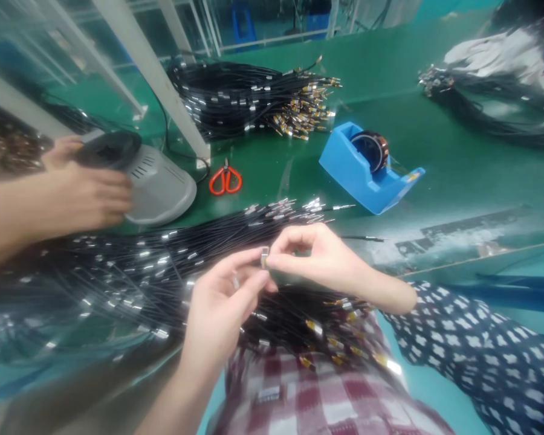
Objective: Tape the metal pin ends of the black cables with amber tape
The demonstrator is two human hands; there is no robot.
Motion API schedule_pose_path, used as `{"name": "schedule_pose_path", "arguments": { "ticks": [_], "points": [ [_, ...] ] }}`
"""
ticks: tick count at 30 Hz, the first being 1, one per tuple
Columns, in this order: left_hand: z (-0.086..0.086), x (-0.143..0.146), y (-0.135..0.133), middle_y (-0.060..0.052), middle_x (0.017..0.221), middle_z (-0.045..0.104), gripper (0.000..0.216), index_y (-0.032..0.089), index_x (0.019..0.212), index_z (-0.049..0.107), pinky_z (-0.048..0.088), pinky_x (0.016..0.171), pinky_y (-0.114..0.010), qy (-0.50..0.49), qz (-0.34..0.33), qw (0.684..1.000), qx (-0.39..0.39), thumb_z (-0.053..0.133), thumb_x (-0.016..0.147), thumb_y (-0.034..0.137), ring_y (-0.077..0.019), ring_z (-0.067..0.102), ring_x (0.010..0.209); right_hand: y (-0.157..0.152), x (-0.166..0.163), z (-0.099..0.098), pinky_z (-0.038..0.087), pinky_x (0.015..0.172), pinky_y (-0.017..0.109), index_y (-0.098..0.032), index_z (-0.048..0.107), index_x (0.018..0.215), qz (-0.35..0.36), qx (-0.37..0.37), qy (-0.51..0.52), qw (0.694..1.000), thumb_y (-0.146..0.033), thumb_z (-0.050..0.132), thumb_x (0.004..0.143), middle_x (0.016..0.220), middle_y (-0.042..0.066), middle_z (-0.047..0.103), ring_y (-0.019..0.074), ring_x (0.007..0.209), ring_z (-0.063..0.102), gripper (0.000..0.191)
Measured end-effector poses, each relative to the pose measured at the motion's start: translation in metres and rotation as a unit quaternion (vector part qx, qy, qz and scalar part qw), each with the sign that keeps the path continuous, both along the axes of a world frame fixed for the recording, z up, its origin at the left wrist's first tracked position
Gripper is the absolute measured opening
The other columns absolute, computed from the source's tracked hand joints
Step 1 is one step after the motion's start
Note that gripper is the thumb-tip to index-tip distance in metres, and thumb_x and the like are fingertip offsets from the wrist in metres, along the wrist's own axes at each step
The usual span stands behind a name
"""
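My left hand (222,296) and my right hand (315,254) meet in front of me, thumb and forefinger closed on each. Between their fingertips is a small silver cable connector (265,255) with a yellowish patch. It is too small to make out fully, and its cable is mostly hidden by my fingers. Under my hands lies a bundle of black cables (294,311) with yellow and silver ends, partly over my lap. Behind them, another bundle of black cables (236,226) with bare silver tips stretches along the table edge.
A blue tape dispenser (351,163) holds a roll of amber tape (381,151). Orange-handled scissors (225,180) lie near a grey device (163,187), which a co-worker's hand (90,193) reaches across. More black cables (236,96) lie behind; a coil (480,121) is at right.
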State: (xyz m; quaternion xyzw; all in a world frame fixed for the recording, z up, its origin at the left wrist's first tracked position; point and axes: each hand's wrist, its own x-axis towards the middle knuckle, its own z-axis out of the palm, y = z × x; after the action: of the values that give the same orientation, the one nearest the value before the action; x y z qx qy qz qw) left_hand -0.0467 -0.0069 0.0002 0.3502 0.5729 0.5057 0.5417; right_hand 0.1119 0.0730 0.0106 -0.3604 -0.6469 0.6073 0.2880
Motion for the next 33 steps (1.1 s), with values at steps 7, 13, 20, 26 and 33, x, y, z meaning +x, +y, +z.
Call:
{"name": "schedule_pose_path", "arguments": {
  "ticks": [7, 13, 20, 26, 33],
  "points": [
    [-0.002, 0.006, 0.002, -0.001, 0.061, 0.066, 0.019, 0.02, 0.099, 0.069, 0.023, 0.039, -0.015, -0.001, 0.026, 0.999, 0.03, 0.073, 0.081, 0.026, -0.0044, 0.039, 0.043, -0.006, -0.004, -0.001, 0.046, 0.062, 0.025, -0.014, 0.064, 0.068, -0.021, -0.003, 0.018, 1.0, -0.018, 0.065, 0.077, 0.062, 0.001, 0.066, 0.0117, 0.061, 0.056, 0.011],
    [0.003, 0.005, 0.004, 0.002, 0.058, 0.062, 0.012, 0.019, 0.097, 0.068, 0.018, 0.038, -0.014, -0.008, 0.013, 0.999, 0.03, 0.066, 0.087, 0.025, -0.002, 0.032, 0.04, -0.006, -0.006, -0.003, 0.046, 0.063, 0.027, -0.013, 0.064, 0.07, -0.011, 0.002, 0.034, 0.999, -0.027, 0.066, 0.081, 0.063, 0.002, 0.065, 0.0128, 0.062, 0.056, 0.018],
    [0.003, -0.003, 0.001, 0.001, 0.063, 0.062, 0.02, 0.016, 0.078, 0.063, 0.025, 0.042, -0.013, 0.011, 0.023, 0.999, -0.028, 0.08, 0.072, 0.023, -0.003, 0.044, 0.046, -0.005, -0.009, -0.003, 0.047, 0.064, 0.025, -0.013, 0.067, 0.071, -0.022, 0.016, 0.032, 0.999, -0.02, 0.068, 0.077, 0.07, 0.002, 0.066, 0.0124, 0.066, 0.057, 0.009],
    [0.006, -0.003, 0.008, 0.0, 0.061, 0.064, 0.018, 0.013, 0.069, 0.061, 0.017, 0.04, -0.015, -0.031, 0.022, 0.999, -0.034, 0.076, 0.075, 0.021, 0.0014, 0.033, 0.037, -0.002, -0.006, -0.009, 0.049, 0.068, 0.026, -0.013, 0.071, 0.087, -0.024, -0.083, 0.07, 0.994, -0.032, 0.061, 0.086, 0.088, 0.005, 0.071, 0.0118, 0.07, 0.059, 0.021],
    [0.008, -0.004, 0.009, 0.0, 0.06, 0.064, 0.019, 0.012, 0.067, 0.061, 0.018, 0.04, -0.015, -0.04, 0.027, 0.998, -0.034, 0.077, 0.074, 0.02, 0.0018, 0.034, 0.036, -0.007, -0.009, -0.011, 0.047, 0.072, 0.03, -0.014, 0.069, 0.084, -0.035, -0.075, 0.097, 0.992, -0.039, 0.07, 0.078, 0.085, 0.005, 0.07, 0.015, 0.075, 0.06, 0.025]
  ]
}}
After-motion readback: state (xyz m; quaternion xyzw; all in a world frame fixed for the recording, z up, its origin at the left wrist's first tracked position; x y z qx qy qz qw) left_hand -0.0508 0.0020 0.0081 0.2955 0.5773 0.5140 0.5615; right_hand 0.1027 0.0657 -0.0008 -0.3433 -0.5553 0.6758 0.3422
